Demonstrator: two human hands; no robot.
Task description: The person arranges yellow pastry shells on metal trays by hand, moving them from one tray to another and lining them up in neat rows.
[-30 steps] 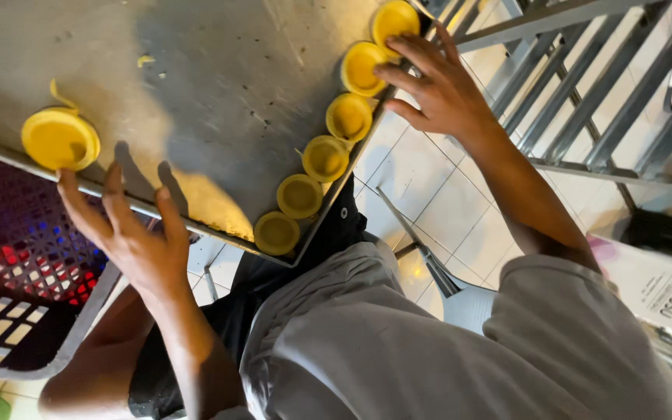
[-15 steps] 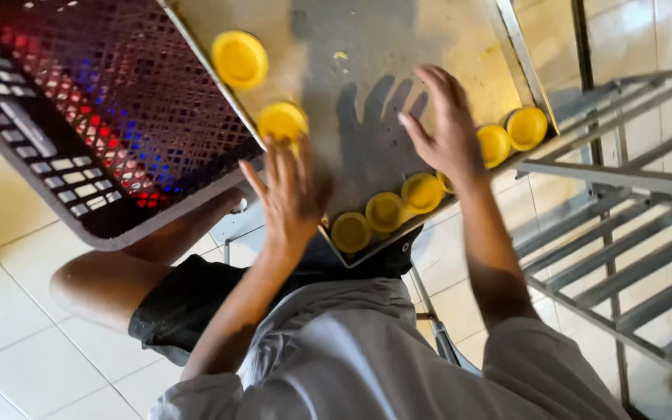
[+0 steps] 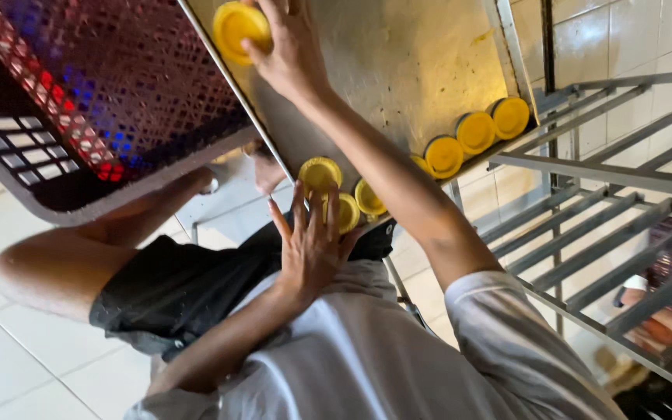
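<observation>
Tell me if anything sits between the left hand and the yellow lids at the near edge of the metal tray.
Nothing visible does. The left hand is already at the near edge of the metal tray, its fingers spread right against the yellow lids there. The right hand is apart, on another yellow lid farther up.

The scene was evenly but softly lit, with warm light falling on the metal tray [image 3: 421, 70], whose scratched surface gave back a broad, dull golden sheen rather than a hard glare. The right hand [image 3: 293, 47] and its forearm threw a soft, dark shadow across the tray just below them. The dark plastic crate [image 3: 79, 101] showed scattered red and blue glints through its mesh. The white floor tiles [image 3: 9, 365] looked pale and slightly washed out. The view was strongly tilted, the left hand [image 3: 313, 249] was slightly soft with motion blur, and the far right edge beyond the metal rack [image 3: 608, 218] lay dim and out of focus.
</observation>
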